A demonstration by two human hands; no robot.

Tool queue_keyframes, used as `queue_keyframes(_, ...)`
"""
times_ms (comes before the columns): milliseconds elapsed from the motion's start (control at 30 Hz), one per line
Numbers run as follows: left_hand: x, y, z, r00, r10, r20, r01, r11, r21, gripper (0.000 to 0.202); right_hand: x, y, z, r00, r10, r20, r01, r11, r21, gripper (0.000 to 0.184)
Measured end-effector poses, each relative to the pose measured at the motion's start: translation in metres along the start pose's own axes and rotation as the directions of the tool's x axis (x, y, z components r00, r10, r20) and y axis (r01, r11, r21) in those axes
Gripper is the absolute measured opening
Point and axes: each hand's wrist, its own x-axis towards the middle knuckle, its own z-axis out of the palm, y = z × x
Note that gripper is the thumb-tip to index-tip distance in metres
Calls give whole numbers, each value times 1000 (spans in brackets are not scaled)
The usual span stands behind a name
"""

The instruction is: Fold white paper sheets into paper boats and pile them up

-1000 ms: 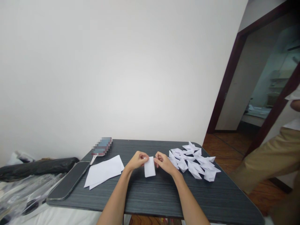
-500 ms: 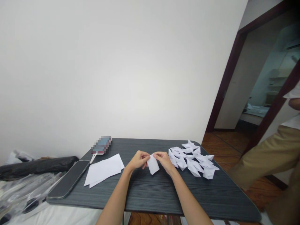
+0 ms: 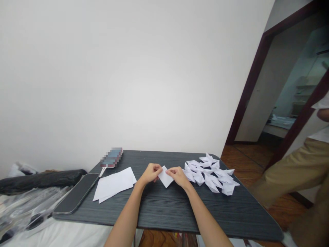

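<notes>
A small piece of folded white paper (image 3: 166,179), diamond-shaped with one corner pointing down, is held just above the table's middle. My left hand (image 3: 152,172) pinches its left edge between thumb and fingers. On the opposite edge, my right hand (image 3: 178,175) grips it with the thumb on top. To the right lies a cluster of several folded paper boats (image 3: 212,183), close to my right hand. Flat white paper sheets (image 3: 114,183) lie overlapped on the left, apart from my left hand.
The dark table (image 3: 167,214) stands against a white wall. A phone (image 3: 77,193) lies at its left edge, with a pixelated device (image 3: 112,157) behind. Plastic-wrapped items (image 3: 33,206) are heaped at left. A person in khaki trousers (image 3: 290,171) is at right, by a doorway.
The folded paper has gone from a narrow rectangle to a diamond shape between my hands. Both hands keep hold of it. The view has shifted slightly.
</notes>
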Motion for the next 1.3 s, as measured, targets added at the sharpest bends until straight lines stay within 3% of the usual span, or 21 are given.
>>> queue_keyframes(167,1,-2,7,998,45,-44,-44,999,27,40,2,3,3,1000,-20,-22,19,999,-41,29)
queue_keyframes(267,4,-4,5,985,37,-167,-44,998,-37,40,4,6,-3,998,13,-55,-12,1000,21,32)
queue_keyframes(400,9,-7,1,902,42,-430,-100,988,-114,38,7,10,-13,970,41,-238,-18,995,99,34)
queue_keyframes(467,10,-10,3,872,63,-486,-131,986,-107,37,8,11,-12,951,63,-303,-8,984,178,35)
queue_keyframes(633,14,-18,15,937,70,-343,-124,982,-139,37,11,17,4,983,86,-163,-29,946,322,34)
queue_keyframes(833,12,-16,10,975,156,-157,-181,971,-159,34,12,25,-3,944,78,-319,34,943,331,44)
queue_keyframes(1000,8,-9,3,969,247,-7,-244,953,-181,36,9,18,-11,959,44,-281,45,952,303,45)
queue_keyframes(1133,7,-11,2,977,212,18,-203,955,-218,38,5,12,-12,970,13,-241,54,962,269,46)
queue_keyframes(1300,8,-13,2,985,165,-57,-172,968,-184,34,5,11,-11,980,4,-197,47,966,253,50)
